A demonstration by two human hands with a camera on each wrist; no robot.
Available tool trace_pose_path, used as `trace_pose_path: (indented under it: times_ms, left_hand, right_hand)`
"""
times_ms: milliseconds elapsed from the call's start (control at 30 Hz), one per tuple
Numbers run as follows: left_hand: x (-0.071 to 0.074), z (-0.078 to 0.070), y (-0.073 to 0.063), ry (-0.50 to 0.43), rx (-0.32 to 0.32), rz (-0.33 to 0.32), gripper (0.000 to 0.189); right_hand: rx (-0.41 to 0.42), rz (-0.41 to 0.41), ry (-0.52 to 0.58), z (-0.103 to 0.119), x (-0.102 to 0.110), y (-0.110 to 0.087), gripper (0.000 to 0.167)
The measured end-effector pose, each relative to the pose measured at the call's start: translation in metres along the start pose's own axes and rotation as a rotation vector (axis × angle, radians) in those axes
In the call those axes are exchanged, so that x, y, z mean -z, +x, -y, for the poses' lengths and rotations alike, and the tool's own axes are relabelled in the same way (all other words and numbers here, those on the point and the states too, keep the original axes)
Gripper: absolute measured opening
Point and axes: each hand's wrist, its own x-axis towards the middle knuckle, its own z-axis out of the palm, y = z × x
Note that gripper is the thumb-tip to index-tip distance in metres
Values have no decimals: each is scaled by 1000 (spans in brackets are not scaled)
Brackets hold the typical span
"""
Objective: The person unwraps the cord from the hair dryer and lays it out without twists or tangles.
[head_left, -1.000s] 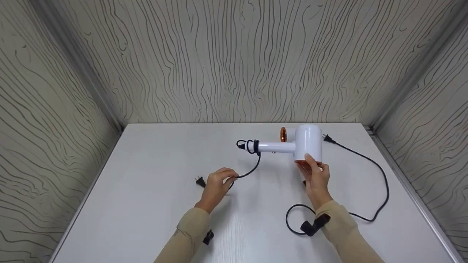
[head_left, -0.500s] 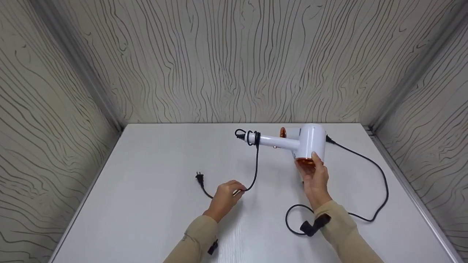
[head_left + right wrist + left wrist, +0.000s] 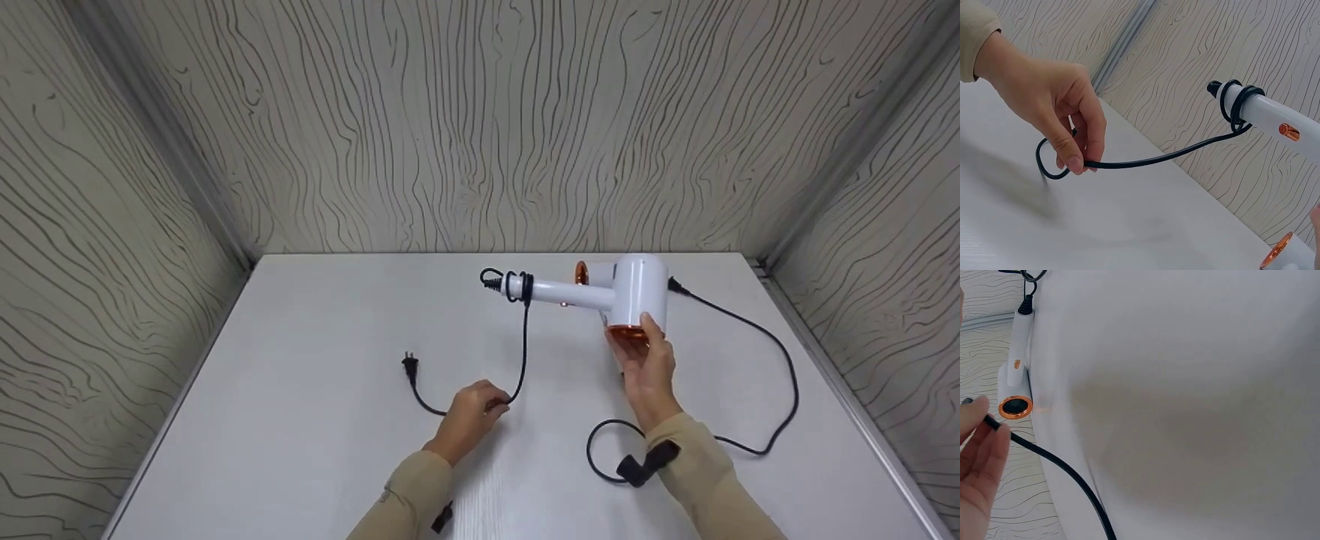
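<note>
My right hand [image 3: 649, 375] holds a white hair dryer [image 3: 641, 289] by the copper-rimmed end of its barrel, above the table. Its handle points left, and several turns of black cord [image 3: 524, 337] are wound round the handle's end. My left hand [image 3: 471, 418] pinches that cord between thumb and fingers, below and left of the handle. Past the left hand, the cord runs on to a two-pin plug [image 3: 409, 365]. In the right wrist view the cord [image 3: 1168, 156] sags slightly between the left hand [image 3: 1050, 104] and the wound handle [image 3: 1278, 115].
A second white hair dryer [image 3: 598, 272], with a copper ring, lies behind the held one, partly hidden. A black cord [image 3: 780, 352] curves along the right side of the white table [image 3: 322, 322] and loops near the right wrist. Patterned walls [image 3: 480, 135] enclose the back and sides.
My left hand has moved down and slightly right with the cord, so the cord hangs more steeply. The held hair dryer has shifted slightly right and tilted, its handle end rising.
</note>
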Motion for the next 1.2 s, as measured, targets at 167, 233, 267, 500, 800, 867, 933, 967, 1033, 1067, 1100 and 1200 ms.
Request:
trace_pose_path:
  times_ms: [167,233,267,500,800,867,933,967,1033,1067,1100,1200]
  left_hand:
    - [-7,-1,-1,-3,38,26,11]
    - [-9,-2,-1,-21,65,40,12]
    - [-10,-2,-2,-25,68,44,13]
    - [-12,-3,0,80,31,39,13]
    - [-4,17,11,414,-114,-3,11]
    - [-1,21,14,496,-148,18,11]
    - [2,24,17,525,-168,48,11]
    - [4,25,17,522,-173,61,11]
    - [7,27,18,461,-164,83,12]
    - [8,28,19,422,-158,83,12]
    - [9,29,19,385,-149,75,12]
    - [9,33,20,343,-137,10,10]
  right_hand:
    - [3,-3,0,1,0,0,68]
    - [0,-7,14,1,1,0,68]
    - [-1,-9,20,1,1,0,68]
    - [-1,-15,15,0,3,0,68]
    - [44,-10,-21,-2,3,-1,61]
    - [38,-17,-23,-3,3,-1,63]
    - [28,-19,-27,-3,4,-1,66]
    - [23,-18,-28,-3,4,-1,67]
    - [10,-19,-26,-3,5,-1,69]
    - [5,-19,-18,-3,5,-1,69]
    - [1,-20,-8,-2,5,-1,69]
    - [-9,-23,24,-1,6,0,67]
